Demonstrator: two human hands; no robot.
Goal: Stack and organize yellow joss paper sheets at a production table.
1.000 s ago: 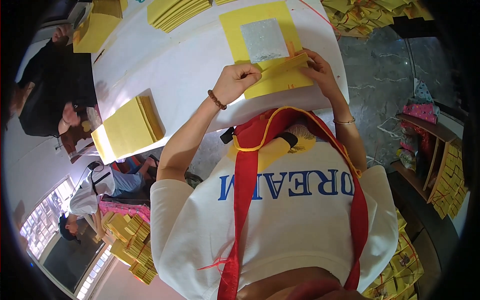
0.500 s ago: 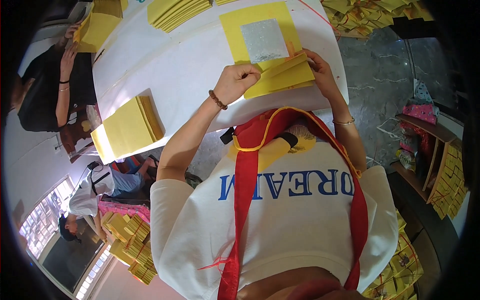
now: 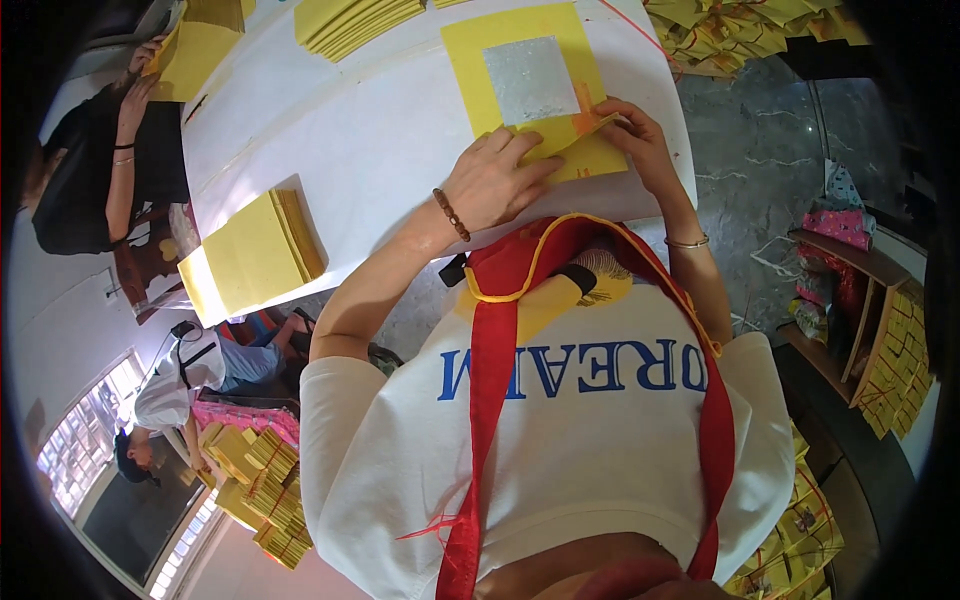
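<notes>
A yellow paper sheet [image 3: 463, 65] with a silver square [image 3: 530, 80] and an orange strip [image 3: 586, 108] lies near the table's right end. Its near side is partly folded over, and the folded flap stands slightly raised. My right hand [image 3: 645, 145] is closed on the right end of the flap, thumb and fingers pinching the paper. At the flap's left end, my left hand [image 3: 497, 182] rests over the near edge of the sheet, its fingers stretched out and apart. Part of the paper is hidden beneath those fingers.
A stack of folded yellow paper [image 3: 260, 250] stands at the white table's [image 3: 350, 170] left front edge, more yellow stacks [image 3: 360, 22] at the far side. A co-worker's hands [image 3: 140, 90] handle yellow paper at far left. Tied yellow bundles [image 3: 270, 490] lie lower left.
My left hand has gone from a closed pinch to spread fingers and has turned toward the sheet's near edge. The folded flap is lifted more; my right hand still holds its right end.
</notes>
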